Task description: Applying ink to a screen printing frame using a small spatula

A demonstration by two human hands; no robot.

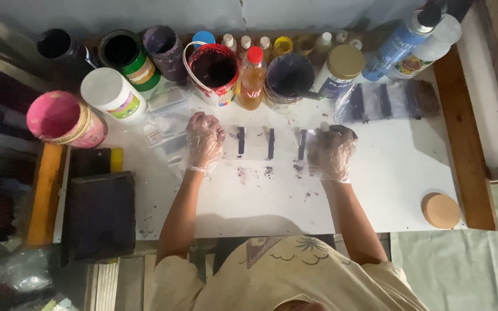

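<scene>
the person wears thin clear plastic gloves on both hands. the left hand [204, 142] presses down on the left end of a clear plastic sheet [270, 144] that lies flat on the white worktop [387, 184], towards its far edge and about midway along it. the right hand [332, 152] presses on the sheet's right end, fingers curled and spread over the plastic. neither hand grips anything; both rest palm down on the sheet. three short dark purple strokes stand side by side on the sheet between the hands, and small purple smears [267, 171] mark the worktop just nearer than it.

along the far edge stands a crowded row of containers: a pink tub [64, 119] at the far left corner, a white-lidded jar [112, 93] beside it, a red-stained paint bucket [213, 68], an orange bottle with a red cap [252, 79], a dark purple pot [289, 76], and a blue spray can [402, 43] towards the far right corner. a second plastic sheet with dark strokes [384, 101] lies right of the hands. a round tan lid [440, 210] sits near the near right corner.
</scene>
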